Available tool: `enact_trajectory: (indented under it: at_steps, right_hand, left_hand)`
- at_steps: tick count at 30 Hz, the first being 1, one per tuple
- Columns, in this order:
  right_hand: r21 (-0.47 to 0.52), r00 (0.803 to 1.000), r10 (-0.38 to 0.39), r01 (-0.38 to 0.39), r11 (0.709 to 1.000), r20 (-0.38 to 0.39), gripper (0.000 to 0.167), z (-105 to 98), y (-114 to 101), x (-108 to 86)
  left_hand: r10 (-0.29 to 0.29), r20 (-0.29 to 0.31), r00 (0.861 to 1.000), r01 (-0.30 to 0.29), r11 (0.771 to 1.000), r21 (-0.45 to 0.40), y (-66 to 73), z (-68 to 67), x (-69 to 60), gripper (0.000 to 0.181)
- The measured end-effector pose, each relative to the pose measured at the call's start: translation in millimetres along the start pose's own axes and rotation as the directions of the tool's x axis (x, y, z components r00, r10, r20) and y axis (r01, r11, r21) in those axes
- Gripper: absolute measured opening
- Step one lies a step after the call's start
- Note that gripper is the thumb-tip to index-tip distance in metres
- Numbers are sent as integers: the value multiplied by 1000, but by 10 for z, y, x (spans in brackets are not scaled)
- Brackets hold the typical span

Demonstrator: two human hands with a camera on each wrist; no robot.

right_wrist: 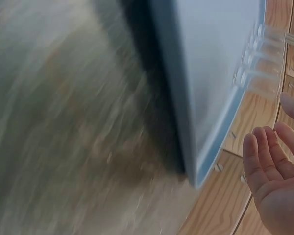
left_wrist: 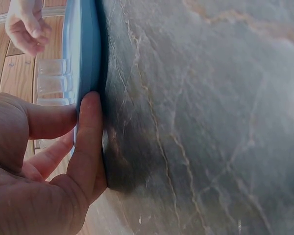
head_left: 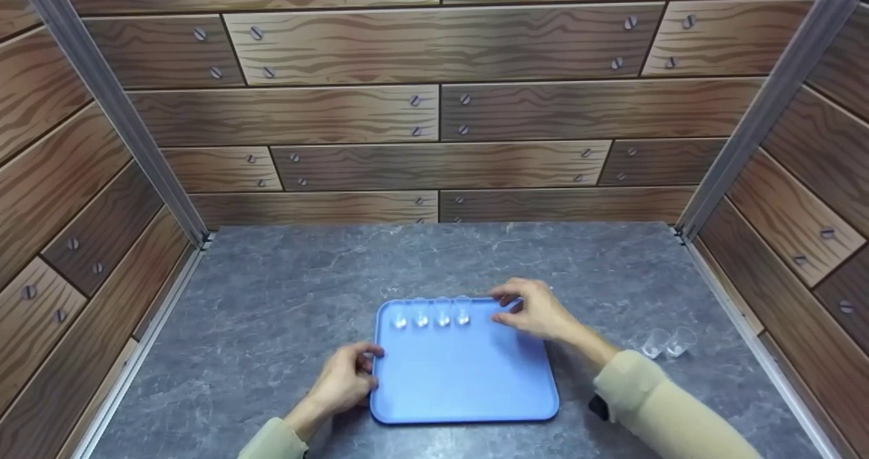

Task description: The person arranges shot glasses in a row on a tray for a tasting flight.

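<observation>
A blue rectangular tray lies on the table. Several small clear plastic cups stand upright in a row along its back edge, left of the middle. My left hand is at the tray's left side; in the left wrist view its thumb and fingers pinch the rim. Over the tray's back right part hovers my right hand, holding nothing, its fingers loosely bent and apart. The right wrist view shows this hand beside the row of cups, not touching them.
Two more clear cups stand on the grey marbled table to the right, beyond my right forearm. Wood-patterned walls with metal corner posts close in the back and both sides.
</observation>
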State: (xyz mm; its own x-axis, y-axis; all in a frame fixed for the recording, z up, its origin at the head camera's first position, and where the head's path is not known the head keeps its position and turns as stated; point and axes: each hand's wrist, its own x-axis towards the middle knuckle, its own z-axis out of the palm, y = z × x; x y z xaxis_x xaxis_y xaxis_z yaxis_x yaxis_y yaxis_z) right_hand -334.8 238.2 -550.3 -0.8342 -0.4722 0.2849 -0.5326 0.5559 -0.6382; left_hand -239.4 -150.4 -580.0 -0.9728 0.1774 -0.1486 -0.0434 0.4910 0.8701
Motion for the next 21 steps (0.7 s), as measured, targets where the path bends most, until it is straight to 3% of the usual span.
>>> enact_trajectory:
  at_steps: [13, 21]
  right_hand:
    - [-38, 998, 27, -29, 999, -55, 37, -595, 165, -357]
    - [-129, 992, 61, -76, 989, -114, 34, -921, 298, -667]
  left_hand:
    - [34, -16, 999, -34, 999, 1, -12, -12, -4, 49]
    - [24, -20, 1000, -23, 1000, 21, -13, -6, 3, 48]
